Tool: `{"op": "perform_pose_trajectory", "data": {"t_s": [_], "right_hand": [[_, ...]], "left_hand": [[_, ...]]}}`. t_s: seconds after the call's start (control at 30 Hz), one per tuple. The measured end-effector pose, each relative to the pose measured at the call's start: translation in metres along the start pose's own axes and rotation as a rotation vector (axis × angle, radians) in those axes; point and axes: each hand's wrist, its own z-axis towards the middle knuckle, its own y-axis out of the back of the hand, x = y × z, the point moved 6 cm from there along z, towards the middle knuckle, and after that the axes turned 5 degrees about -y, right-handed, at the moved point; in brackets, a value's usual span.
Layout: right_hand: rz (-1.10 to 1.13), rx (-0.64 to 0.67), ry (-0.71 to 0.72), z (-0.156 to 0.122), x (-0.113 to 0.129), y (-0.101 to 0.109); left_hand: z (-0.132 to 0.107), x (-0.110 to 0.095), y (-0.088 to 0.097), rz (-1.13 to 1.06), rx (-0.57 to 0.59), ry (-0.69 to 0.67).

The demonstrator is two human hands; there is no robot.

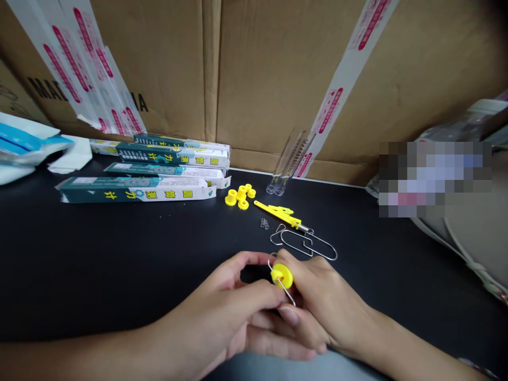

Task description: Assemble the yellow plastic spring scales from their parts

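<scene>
Close in front of me, both hands meet around a yellow plastic cap [285, 275] with a bent metal wire hook [286, 292] running through it. My left hand [248, 304] is closed, its thumb and index finger pinching at the wire hook beside the cap. Fingers of my right hand [317, 293] curl around the cap from the other side, its thumb close to the wire's lower end. Just beyond lie loose wire hooks [324, 248], small springs [264, 223] and yellow plastic strips [275, 212], one joined to a metal spring end [304, 228].
Several yellow caps [242, 193] sit farther back on the black table [178, 238]. Clear plastic tubes [282, 169] stand near a large cardboard box [278, 69]. Slim printed boxes [137, 189] lie at left, white and blue packaging [27, 145] beyond. A light-coloured bag [472, 222] is at right.
</scene>
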Motion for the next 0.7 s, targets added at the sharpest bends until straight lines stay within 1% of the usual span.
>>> {"op": "perform_pose_trajectory", "data": {"t_s": [0.17, 0.27, 0.37, 0.47, 0.57, 0.63, 0.7], "right_hand": [[-0.066, -0.025, 0.043, 0.001, 0.002, 0.001], [-0.082, -0.009, 0.068, 0.002, 0.005, 0.001], [-0.091, -0.01, 0.11, 0.002, 0.01, 0.001], [-0.094, -0.037, 0.091, 0.002, 0.011, 0.002], [-0.105, -0.048, 0.051, 0.002, 0.009, 0.003], [-0.105, -0.041, 0.047, 0.002, 0.008, 0.002], [-0.1, -0.043, 0.052, 0.002, 0.008, 0.002]], "left_hand": [[0.009, 0.008, 0.005, -0.061, 0.003, -0.045], [0.01, 0.012, 0.011, -0.081, -0.052, -0.045], [0.008, 0.015, 0.014, -0.084, -0.11, -0.011], [0.007, 0.018, 0.018, -0.103, -0.162, 0.004], [0.008, 0.022, 0.016, -0.164, -0.13, 0.026], [0.009, 0.023, 0.014, -0.21, -0.098, 0.034], [0.008, 0.022, 0.012, -0.229, -0.093, 0.04]]}}
